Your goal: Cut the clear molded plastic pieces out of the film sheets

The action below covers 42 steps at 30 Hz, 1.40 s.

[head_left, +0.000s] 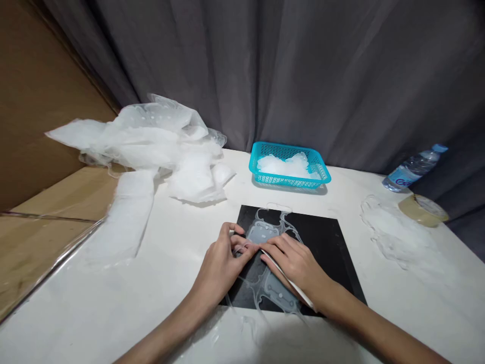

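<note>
A translucent moulded sheet (264, 231) with raised frame-like panels and thin curling strips lies on the black mat (322, 253). Over its left edge, my left hand (227, 255) pinches part of this clear material between thumb and fingers. My right hand (299, 263) is closed around a slim white stick-like tool (291, 285), its tip close to the left fingertips. The exact kind of tool cannot be made out. Both hands meet above the middle of the sheet and cover part of it. A second panel (281, 293) shows below the right hand.
A turquoise basket (290, 180) with white translucent pieces stands behind the mat. White plastic bags (151, 136) are heaped at back left beside cardboard (56, 192). To the right are a tilted water bottle (413, 169), a tape roll (422, 210) and clear scraps (390, 235).
</note>
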Each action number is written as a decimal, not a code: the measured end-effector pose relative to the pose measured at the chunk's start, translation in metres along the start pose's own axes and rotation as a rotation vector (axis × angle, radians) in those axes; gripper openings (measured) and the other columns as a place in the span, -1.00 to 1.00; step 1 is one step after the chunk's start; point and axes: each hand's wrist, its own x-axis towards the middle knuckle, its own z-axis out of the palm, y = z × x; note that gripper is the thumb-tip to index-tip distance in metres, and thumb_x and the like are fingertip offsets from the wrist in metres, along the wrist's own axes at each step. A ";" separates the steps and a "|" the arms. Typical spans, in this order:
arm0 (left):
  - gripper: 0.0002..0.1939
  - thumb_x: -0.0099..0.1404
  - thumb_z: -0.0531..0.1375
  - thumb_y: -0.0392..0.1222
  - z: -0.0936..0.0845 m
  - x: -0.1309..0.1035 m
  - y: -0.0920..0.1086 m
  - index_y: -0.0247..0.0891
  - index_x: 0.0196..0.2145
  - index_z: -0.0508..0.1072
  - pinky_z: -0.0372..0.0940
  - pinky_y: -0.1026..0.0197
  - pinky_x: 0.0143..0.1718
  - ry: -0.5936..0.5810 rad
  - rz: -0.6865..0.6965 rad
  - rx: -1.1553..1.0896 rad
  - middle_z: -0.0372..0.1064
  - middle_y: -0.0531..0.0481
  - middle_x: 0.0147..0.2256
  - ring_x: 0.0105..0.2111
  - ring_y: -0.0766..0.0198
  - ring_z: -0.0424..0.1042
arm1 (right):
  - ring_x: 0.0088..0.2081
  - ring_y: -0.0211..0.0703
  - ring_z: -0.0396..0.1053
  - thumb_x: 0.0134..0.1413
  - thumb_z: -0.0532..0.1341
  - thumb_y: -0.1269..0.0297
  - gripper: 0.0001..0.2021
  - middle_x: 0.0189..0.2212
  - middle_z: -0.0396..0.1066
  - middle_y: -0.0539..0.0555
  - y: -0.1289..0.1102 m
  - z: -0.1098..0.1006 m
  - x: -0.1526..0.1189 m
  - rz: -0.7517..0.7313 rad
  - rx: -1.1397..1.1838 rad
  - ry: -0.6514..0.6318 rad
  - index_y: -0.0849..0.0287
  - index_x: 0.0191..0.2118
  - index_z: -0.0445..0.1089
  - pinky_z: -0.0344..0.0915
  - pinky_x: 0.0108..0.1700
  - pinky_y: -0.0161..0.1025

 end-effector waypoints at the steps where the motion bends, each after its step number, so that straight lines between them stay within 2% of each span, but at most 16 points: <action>1: -0.60 0.25 0.34 0.00 0.000 0.001 -0.001 -0.13 -0.14 0.21 0.30 0.19 -0.31 0.002 -0.003 -0.022 0.56 0.08 -0.41 -0.40 0.16 0.54 | -0.19 -0.03 0.48 0.54 0.05 0.32 -0.76 -0.21 0.54 0.16 0.000 0.001 0.000 -0.007 -0.024 0.010 0.25 0.01 0.45 0.46 -0.15 -0.14; 7: -0.63 0.16 0.36 -0.12 0.004 0.001 0.002 -0.13 -0.22 0.23 0.27 0.25 -0.36 0.013 0.000 -0.113 0.48 0.16 -0.45 -0.47 0.27 0.45 | -0.20 0.00 0.47 0.53 0.05 0.36 -0.77 -0.20 0.53 0.17 -0.002 0.006 0.001 0.002 -0.033 0.028 0.27 -0.01 0.45 0.45 -0.15 -0.12; 13: -0.66 0.17 0.33 -0.12 0.004 0.004 0.004 -0.13 -0.24 0.22 0.24 0.27 -0.38 -0.011 -0.010 -0.118 0.49 0.15 -0.41 -0.48 0.32 0.39 | -0.16 0.01 0.49 0.52 0.06 0.36 -0.79 -0.18 0.53 0.17 0.000 0.007 0.002 0.064 0.042 0.015 0.27 -0.01 0.44 0.48 -0.11 -0.10; 20: -0.67 0.28 0.30 -0.05 0.002 0.001 -0.003 -0.13 -0.18 0.20 0.30 0.22 -0.28 -0.035 -0.006 -0.129 0.54 0.09 -0.39 -0.35 0.20 0.54 | -0.10 -0.03 0.48 0.50 0.15 0.29 -0.81 -0.14 0.53 0.14 0.005 -0.010 0.002 0.039 0.174 -0.046 0.20 0.07 0.43 0.47 -0.01 -0.11; 25: -0.75 0.35 0.24 0.00 -0.004 0.001 0.004 -0.15 -0.23 0.26 0.30 0.22 -0.34 -0.039 0.001 -0.056 0.43 0.13 -0.46 -0.39 0.18 0.54 | -0.16 -0.02 0.47 0.46 0.18 0.34 -0.86 -0.21 0.52 0.16 0.004 -0.008 -0.001 0.003 0.156 -0.008 0.27 -0.04 0.46 0.46 -0.08 -0.12; 28: -0.78 0.38 0.21 0.00 -0.009 0.000 0.007 -0.16 -0.26 0.30 0.28 0.22 -0.37 -0.053 0.070 0.062 0.38 0.13 -0.46 -0.44 0.23 0.46 | -0.21 -0.05 0.45 0.46 0.19 0.34 -0.87 -0.25 0.51 0.13 0.004 -0.011 0.000 -0.006 0.134 -0.022 0.24 -0.10 0.47 0.43 -0.14 -0.16; 31: -0.86 0.42 0.18 -0.08 -0.012 -0.004 0.009 -0.16 -0.26 0.33 0.25 0.22 -0.38 -0.062 0.133 0.216 0.35 0.12 -0.44 -0.44 0.23 0.40 | -0.23 -0.07 0.44 0.46 0.18 0.36 -0.86 -0.27 0.50 0.11 0.003 -0.016 0.002 -0.012 0.118 -0.048 0.22 -0.14 0.48 0.41 -0.16 -0.18; 34: -0.96 0.45 0.13 -0.21 -0.013 -0.010 0.009 -0.16 -0.21 0.36 0.32 0.15 -0.22 -0.055 0.280 0.374 0.41 0.05 -0.30 -0.28 0.17 0.45 | -0.22 -0.09 0.44 0.46 0.17 0.38 -0.85 -0.26 0.50 0.11 0.001 -0.020 0.003 0.001 0.111 -0.076 0.22 -0.17 0.48 0.40 -0.15 -0.19; 37: -0.91 0.50 0.10 -0.28 -0.016 -0.011 0.006 -0.17 -0.12 0.40 0.32 0.05 0.02 -0.066 0.472 0.474 0.42 -0.06 -0.09 -0.04 0.08 0.43 | -0.23 -0.09 0.43 0.46 0.16 0.38 -0.84 -0.26 0.50 0.11 0.000 -0.020 0.002 0.001 0.080 -0.075 0.22 -0.18 0.48 0.38 -0.17 -0.19; 39: -0.86 0.54 0.09 -0.29 -0.020 -0.009 0.004 -0.17 -0.04 0.41 0.30 0.02 0.11 -0.121 0.581 0.526 0.42 -0.10 0.01 0.05 0.07 0.41 | -0.24 -0.09 0.43 0.47 0.16 0.37 -0.83 -0.27 0.50 0.11 -0.001 -0.021 0.001 -0.013 0.069 -0.069 0.23 -0.17 0.49 0.37 -0.18 -0.18; 42: -0.81 0.57 0.09 -0.29 -0.027 -0.002 0.000 -0.17 0.05 0.43 0.30 0.04 0.14 -0.235 0.693 0.572 0.46 -0.09 0.05 0.06 0.10 0.44 | -0.25 -0.10 0.45 0.48 0.16 0.33 -0.83 -0.27 0.51 0.10 0.000 -0.022 0.001 -0.012 0.102 -0.078 0.22 -0.15 0.50 0.37 -0.14 -0.16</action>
